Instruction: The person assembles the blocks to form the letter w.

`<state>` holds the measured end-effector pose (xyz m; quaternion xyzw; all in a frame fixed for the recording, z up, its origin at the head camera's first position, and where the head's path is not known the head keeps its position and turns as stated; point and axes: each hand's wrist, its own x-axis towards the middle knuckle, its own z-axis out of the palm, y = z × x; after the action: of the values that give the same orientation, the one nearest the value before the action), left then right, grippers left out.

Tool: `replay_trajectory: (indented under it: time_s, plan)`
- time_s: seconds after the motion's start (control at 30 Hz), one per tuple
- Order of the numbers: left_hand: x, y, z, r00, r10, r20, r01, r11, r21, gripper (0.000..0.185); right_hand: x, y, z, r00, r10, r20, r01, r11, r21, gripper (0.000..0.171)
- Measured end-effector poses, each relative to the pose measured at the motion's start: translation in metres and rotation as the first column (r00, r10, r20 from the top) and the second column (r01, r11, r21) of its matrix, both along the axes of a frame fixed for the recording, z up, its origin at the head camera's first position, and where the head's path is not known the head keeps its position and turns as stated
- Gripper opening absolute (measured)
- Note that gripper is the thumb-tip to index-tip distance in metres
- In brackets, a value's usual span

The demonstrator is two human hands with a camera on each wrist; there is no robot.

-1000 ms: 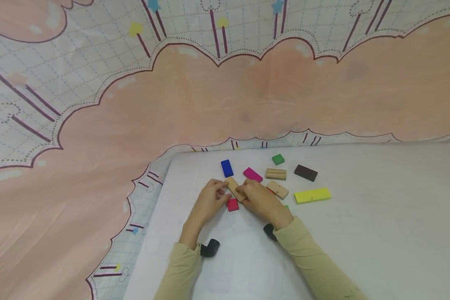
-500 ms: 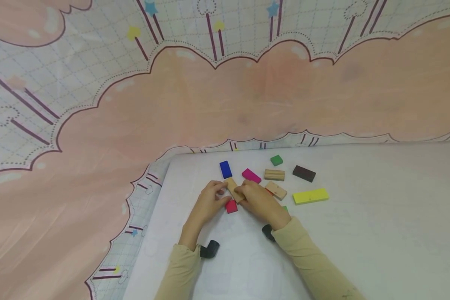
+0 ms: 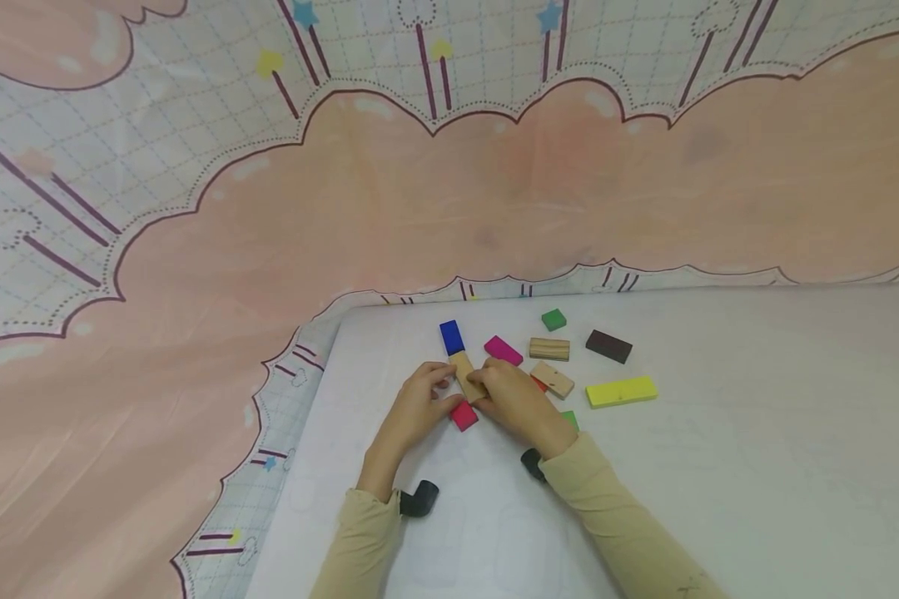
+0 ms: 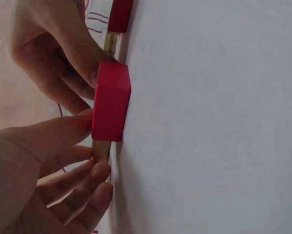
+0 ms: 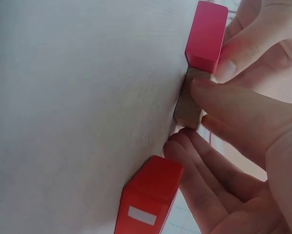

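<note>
On the white tabletop, a plain wooden block lies between the hands, its far end against a blue block. The right hand pinches its near part between thumb and fingers; the right wrist view shows the thumb on its side. The left hand is at the block's left, index fingertip by its far part. Its thumb touches a pinkish-red block, which sits at the wooden block's near end. The left hand's other fingers stay loosely bent. Part of the wooden block is hidden by the right hand.
Right of the hands lie a magenta block, a striped wooden block, another wooden block, a red block, green blocks, a dark brown block and a yellow block. A printed cloth hangs behind.
The wooden block has shifted slightly away from the person and now meets the blue block. The pinkish-red block has turned at its near end. Both hands stay nearly in place.
</note>
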<state>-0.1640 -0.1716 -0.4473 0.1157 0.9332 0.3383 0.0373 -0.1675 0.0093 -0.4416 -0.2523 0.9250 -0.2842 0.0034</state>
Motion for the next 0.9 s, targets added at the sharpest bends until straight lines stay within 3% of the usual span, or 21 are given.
replay_trajectory:
  time_s: [0.9]
  plan:
    - [-0.0012,-0.004,0.0035,0.999,-0.045,0.017,0.044,0.998,0.034,0.048,-0.0007,-0.005,-0.0022,0.998,-0.04,-0.039,0.04,0.999,-0.006,0.028]
